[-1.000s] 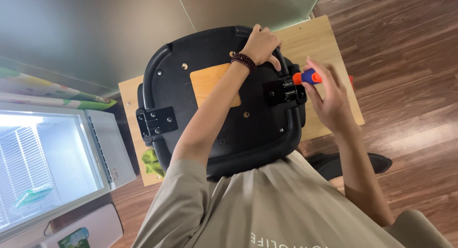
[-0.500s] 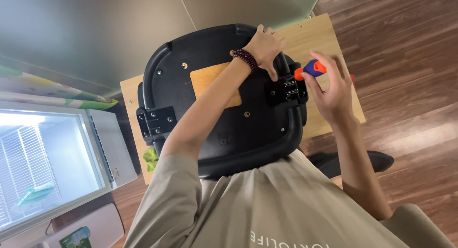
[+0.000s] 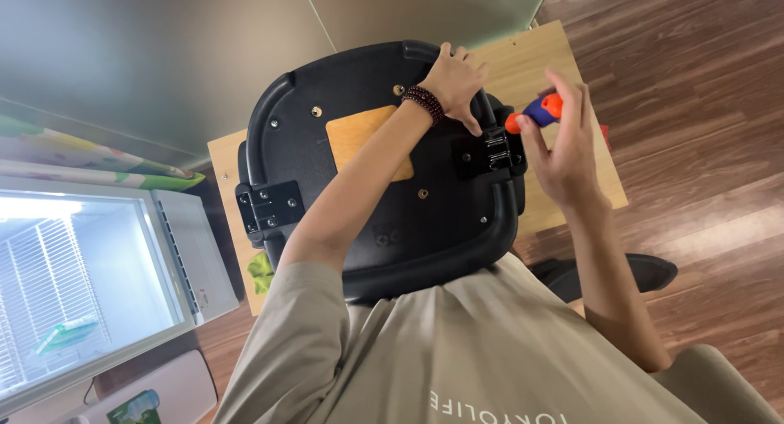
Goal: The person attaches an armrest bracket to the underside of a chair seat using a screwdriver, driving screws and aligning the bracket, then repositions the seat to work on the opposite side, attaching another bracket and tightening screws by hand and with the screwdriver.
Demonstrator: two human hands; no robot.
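Observation:
A black plastic chair seat [image 3: 376,212] lies upside down on a small wooden table [image 3: 523,65], its underside with screws and a wooden patch [image 3: 359,134] facing up. My left hand [image 3: 457,81], with a dark bead bracelet at the wrist, presses on the seat's far right edge, fingers spread. My right hand [image 3: 559,150] grips a screwdriver with an orange and blue handle [image 3: 535,112], held just right of the black metal bracket [image 3: 488,150] on the seat's right side. A matching bracket [image 3: 269,205] sits on the left side.
A white cabinet with a lit glass front [image 3: 90,285] stands at the left. A grey wall runs behind the table. Dark wooden floor [image 3: 702,106] spreads to the right, and a black shoe [image 3: 629,273] shows beside the table.
My right hand has lifted the screwdriver up and slightly right, away from the right bracket. My left hand stays on the seat's edge.

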